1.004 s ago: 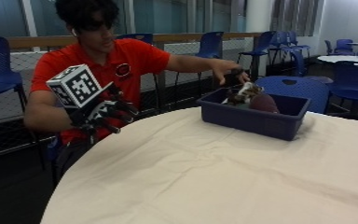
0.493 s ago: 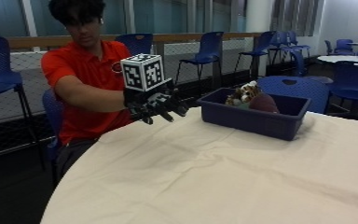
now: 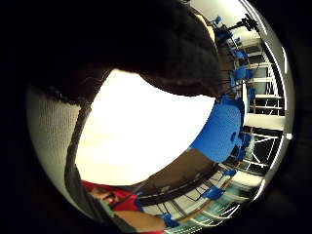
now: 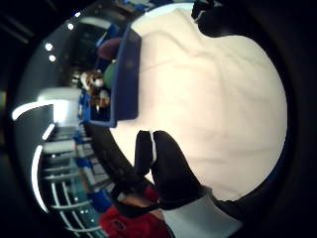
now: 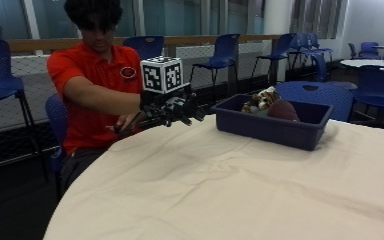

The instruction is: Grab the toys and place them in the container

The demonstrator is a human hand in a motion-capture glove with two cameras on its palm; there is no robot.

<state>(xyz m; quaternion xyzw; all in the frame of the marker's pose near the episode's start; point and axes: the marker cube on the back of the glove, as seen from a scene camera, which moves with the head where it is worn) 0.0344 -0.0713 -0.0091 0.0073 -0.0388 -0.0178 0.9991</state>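
Gloved hand [image 5: 173, 111] hovers spread and empty beside blue container [image 5: 272, 127] holding toys [image 5: 270, 103].

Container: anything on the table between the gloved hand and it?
Nothing visible. Only bare cream tablecloth lies between the gloved right hand and the blue container, which holds the toys.

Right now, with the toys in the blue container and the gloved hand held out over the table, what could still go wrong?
1. The toys stick up above the rim of the container; a knock could tip one out.
2. The gloved right hand hangs close beside the container's end wall; a sideways sweep might push it.
3. The tablecloth lies wrinkled, so the container might slide with it.
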